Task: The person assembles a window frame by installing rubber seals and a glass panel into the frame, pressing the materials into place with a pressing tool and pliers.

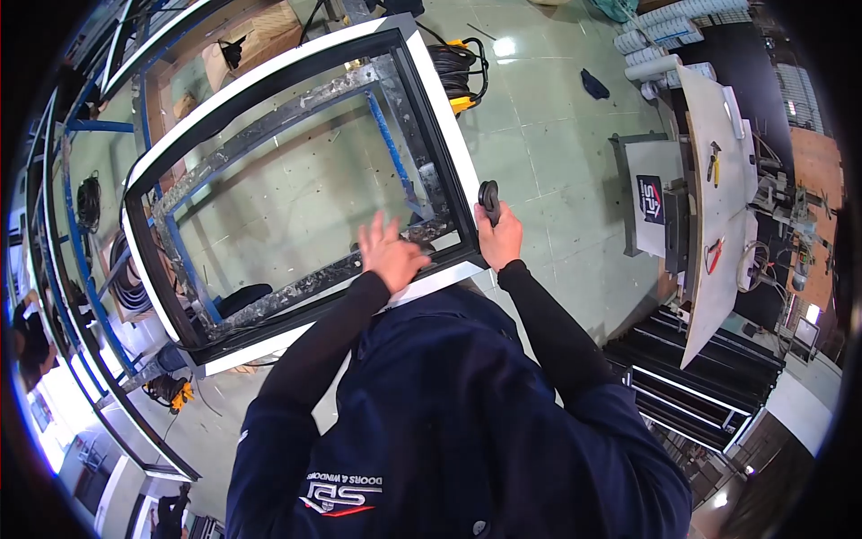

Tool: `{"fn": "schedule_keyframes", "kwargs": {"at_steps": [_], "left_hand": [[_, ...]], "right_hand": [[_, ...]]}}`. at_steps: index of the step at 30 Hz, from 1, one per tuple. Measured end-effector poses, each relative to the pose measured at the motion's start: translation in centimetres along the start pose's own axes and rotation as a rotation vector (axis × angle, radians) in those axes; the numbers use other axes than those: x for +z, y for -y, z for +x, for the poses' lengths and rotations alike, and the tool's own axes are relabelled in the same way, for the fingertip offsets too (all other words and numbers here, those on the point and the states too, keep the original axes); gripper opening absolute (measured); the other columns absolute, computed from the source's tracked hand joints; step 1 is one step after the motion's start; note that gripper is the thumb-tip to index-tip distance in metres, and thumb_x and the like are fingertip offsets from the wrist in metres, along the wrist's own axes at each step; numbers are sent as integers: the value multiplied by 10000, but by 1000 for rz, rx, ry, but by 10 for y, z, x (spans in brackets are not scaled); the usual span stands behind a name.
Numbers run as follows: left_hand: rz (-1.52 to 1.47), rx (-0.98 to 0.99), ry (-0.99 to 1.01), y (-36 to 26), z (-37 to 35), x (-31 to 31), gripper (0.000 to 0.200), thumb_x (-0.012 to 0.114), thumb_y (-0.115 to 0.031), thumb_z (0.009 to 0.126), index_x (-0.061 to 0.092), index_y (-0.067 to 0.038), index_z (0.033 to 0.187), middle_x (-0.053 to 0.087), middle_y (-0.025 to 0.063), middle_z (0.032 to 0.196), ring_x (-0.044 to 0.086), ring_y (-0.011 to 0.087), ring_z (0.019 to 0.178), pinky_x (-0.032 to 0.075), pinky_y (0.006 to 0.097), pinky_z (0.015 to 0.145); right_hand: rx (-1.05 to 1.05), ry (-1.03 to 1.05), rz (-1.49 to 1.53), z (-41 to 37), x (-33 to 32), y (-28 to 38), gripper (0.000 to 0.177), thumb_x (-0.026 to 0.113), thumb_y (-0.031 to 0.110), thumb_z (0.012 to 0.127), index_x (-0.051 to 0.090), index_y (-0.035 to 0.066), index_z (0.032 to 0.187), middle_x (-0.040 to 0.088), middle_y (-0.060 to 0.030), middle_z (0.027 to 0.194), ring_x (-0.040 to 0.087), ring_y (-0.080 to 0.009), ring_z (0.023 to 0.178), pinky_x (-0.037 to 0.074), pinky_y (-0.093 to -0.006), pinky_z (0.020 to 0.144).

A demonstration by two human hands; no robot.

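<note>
A white window frame with a black inner edge lies before me on a scuffed metal stand with blue parts. Above the frame's near side, toward its right end, my left hand is open with fingers spread, slightly blurred. My right hand is at the near right corner of the frame, its fingers wrapped round a small black tool with a rounded head. The tool's lower part is hidden in that hand.
To the right stands a pale work board bearing a yellow-handled tool and red-handled pliers. A black and yellow cable reel sits on the tiled floor beyond the frame. Blue racking runs along the left.
</note>
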State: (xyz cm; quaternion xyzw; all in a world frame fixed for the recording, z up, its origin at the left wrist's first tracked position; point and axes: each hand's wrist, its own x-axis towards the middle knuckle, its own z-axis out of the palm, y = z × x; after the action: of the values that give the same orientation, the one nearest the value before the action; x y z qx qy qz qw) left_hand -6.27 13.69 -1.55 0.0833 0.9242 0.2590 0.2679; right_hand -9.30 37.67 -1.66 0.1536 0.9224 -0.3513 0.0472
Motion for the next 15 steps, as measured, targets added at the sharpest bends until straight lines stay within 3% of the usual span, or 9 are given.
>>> {"fn": "schedule_keyframes", "kwargs": {"at_steps": [6, 15], "left_hand": [[43, -135, -27, 82, -74, -27, 199, 781, -442, 830, 837, -270, 914, 396, 171, 1589, 121, 460, 1539, 54, 701, 1199], [-90, -34, -79, 20, -17, 4, 179, 780, -406, 833, 830, -239, 877, 411, 175, 1578, 106, 466, 1542, 35, 694, 1200]], "right_hand": [[4, 14, 69, 1, -1, 1, 311, 693, 315, 956, 638, 9, 933, 665, -198, 879, 648, -409, 820, 491, -465, 734], [29, 54, 128, 3, -4, 5, 303, 686, 305, 962, 662, 2, 957, 675, -199, 895, 653, -390, 833, 499, -442, 756]]}}
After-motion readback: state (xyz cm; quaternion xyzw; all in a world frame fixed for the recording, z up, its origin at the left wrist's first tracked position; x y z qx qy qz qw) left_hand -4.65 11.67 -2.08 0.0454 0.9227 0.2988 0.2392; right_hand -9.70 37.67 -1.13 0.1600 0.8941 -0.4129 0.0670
